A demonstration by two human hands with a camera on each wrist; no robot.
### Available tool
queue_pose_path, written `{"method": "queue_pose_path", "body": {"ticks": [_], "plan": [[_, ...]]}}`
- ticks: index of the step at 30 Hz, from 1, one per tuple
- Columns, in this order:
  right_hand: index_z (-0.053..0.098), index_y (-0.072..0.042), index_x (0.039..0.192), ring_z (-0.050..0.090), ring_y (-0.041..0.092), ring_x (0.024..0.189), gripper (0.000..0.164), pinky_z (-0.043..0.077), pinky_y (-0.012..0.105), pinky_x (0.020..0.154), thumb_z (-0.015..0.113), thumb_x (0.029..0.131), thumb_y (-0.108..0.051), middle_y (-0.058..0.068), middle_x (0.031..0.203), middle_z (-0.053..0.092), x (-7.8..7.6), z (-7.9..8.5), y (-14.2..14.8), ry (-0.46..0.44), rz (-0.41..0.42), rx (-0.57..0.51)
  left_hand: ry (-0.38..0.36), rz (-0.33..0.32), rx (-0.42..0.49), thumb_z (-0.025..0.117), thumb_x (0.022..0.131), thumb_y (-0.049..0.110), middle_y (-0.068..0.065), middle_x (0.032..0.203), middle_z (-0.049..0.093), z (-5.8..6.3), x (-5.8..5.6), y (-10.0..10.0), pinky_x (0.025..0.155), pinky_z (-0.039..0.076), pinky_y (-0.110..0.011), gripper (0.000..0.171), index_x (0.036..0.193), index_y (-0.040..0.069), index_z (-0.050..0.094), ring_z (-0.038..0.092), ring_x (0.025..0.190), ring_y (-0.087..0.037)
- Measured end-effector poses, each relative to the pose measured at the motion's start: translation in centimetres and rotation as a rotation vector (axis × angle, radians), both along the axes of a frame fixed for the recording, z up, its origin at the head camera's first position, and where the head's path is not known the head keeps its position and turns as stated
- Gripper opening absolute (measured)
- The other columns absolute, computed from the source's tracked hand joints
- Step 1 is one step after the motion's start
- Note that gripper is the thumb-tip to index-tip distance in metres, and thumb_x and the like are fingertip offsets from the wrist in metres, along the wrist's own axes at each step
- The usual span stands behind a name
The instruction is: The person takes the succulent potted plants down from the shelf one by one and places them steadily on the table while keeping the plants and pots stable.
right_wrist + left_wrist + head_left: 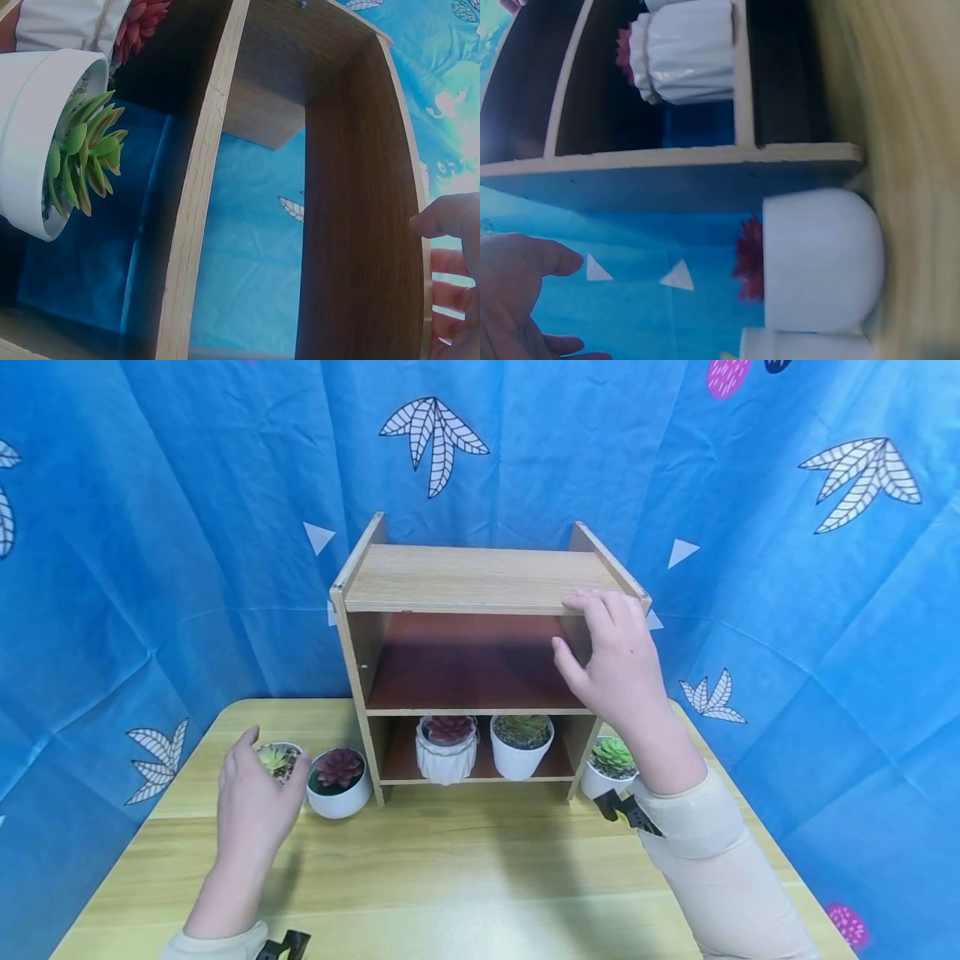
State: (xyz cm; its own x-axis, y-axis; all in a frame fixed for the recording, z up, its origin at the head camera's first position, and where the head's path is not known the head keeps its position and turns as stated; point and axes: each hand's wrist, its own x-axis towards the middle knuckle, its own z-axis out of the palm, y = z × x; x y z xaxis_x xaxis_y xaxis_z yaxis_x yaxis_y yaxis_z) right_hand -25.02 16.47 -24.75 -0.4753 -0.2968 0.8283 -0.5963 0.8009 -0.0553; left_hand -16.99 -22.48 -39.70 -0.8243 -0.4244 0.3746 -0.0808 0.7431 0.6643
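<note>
A small wooden shelf unit (457,713) stands on the table. My right hand (622,652) is at the front right of its top board (480,572), fingertips touching the edge and thumb lower, apart from the fingers. On the bottom shelf sit a ribbed white pot (447,760) with a red succulent and a smooth white pot (517,760) with a green one. My left hand (255,802) hovers with spread, relaxed fingers near a white pot with a yellow-green succulent (276,760), partly hidden by the hand. Beside it stands a white pot (341,797) with a dark red succulent.
Right of the unit, another white pot (600,782) with a bright green succulent stands partly behind my right forearm. A blue patterned cloth (225,527) hangs behind and around the wooden table (420,877).
</note>
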Motion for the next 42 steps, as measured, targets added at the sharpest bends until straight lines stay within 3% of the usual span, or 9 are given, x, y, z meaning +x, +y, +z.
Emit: {"method": "queue_pose_path", "body": {"ticks": [14,22,26,31,42], "plan": [[0.057,-0.006,0.114,0.044,0.032,0.110,0.039,0.034,0.044,0.095,0.064,0.080,-0.024,0.013,0.115,0.054,-0.1,-0.1,0.0,0.009,0.010,-0.008,0.131,-0.061,-0.012,0.058,0.086,0.035,-0.022,0.141,0.033,2.6,0.0,2.7,0.100,0.027,-0.056,0.073,0.142,0.002,0.026,0.030,0.128,-0.040],[0.057,-0.006,0.113,0.044,0.033,0.109,0.038,0.034,0.044,0.094,0.063,0.081,-0.026,0.013,0.116,0.053,-0.2,-0.1,0.0,0.014,0.011,-0.010,0.159,-0.085,-0.029,0.060,0.086,0.035,-0.014,0.143,0.034,4.2,0.2,4.1,0.096,0.028,-0.059,0.070,0.143,0.009,0.029,0.031,0.129,-0.034],[0.057,-0.006,0.113,0.044,0.033,0.110,0.038,0.034,0.044,0.094,0.063,0.080,-0.025,0.014,0.117,0.053,-0.2,-0.1,0.0,0.012,0.014,-0.012,0.224,-0.101,-0.068,0.062,0.085,0.032,-0.013,0.141,0.038,4.8,0.1,4.5,0.096,0.031,-0.057,0.066,0.140,0.009,0.034,0.033,0.128,-0.032],[0.057,-0.006,0.114,0.043,0.033,0.111,0.039,0.034,0.044,0.095,0.064,0.080,-0.025,0.013,0.118,0.053,-0.1,-0.2,0.0,0.009,0.010,-0.012,0.304,-0.148,-0.088,0.062,0.085,0.028,-0.010,0.140,0.039,5.7,0.0,4.9,0.100,0.029,-0.053,0.061,0.138,0.008,0.038,0.034,0.128,-0.031],[0.057,-0.006,0.114,0.043,0.033,0.111,0.039,0.034,0.045,0.095,0.064,0.080,-0.025,0.014,0.118,0.053,0.0,-0.1,0.0,0.008,0.006,-0.002,0.403,-0.250,-0.132,0.065,0.083,0.025,-0.009,0.138,0.041,6.9,-0.9,6.7,0.097,0.032,-0.053,0.059,0.134,0.006,0.043,0.037,0.126,-0.030]]}}
